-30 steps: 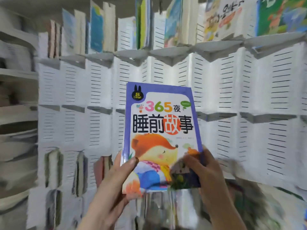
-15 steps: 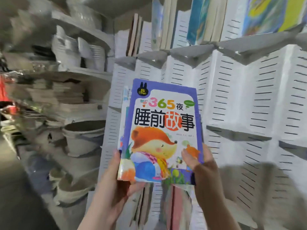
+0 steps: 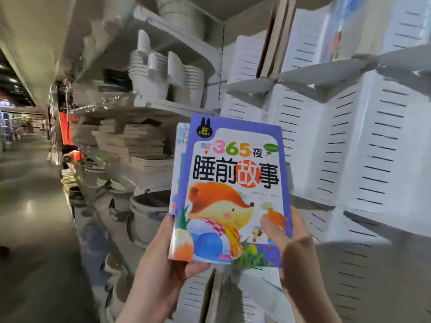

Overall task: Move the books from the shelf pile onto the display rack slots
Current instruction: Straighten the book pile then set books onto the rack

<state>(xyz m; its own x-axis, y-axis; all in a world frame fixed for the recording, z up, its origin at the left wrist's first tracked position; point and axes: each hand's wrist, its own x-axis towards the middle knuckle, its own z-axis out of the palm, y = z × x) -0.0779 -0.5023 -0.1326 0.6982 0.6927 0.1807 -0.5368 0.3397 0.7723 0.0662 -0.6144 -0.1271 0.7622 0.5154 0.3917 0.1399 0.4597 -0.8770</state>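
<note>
Two hands steady my purple-bordered picture book with the orange fox cover [image 3: 233, 194]: left hand [image 3: 163, 264] cups its lower left corner, right hand [image 3: 293, 248] pinches the lower right, cover upright before the white slotted display rack [image 3: 363, 148], presumably for slotting in.

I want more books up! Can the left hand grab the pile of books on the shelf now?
Probably not yet. The left hand is busy gripping the storybook together with the right hand, and the pile sits apart, further left.
</note>
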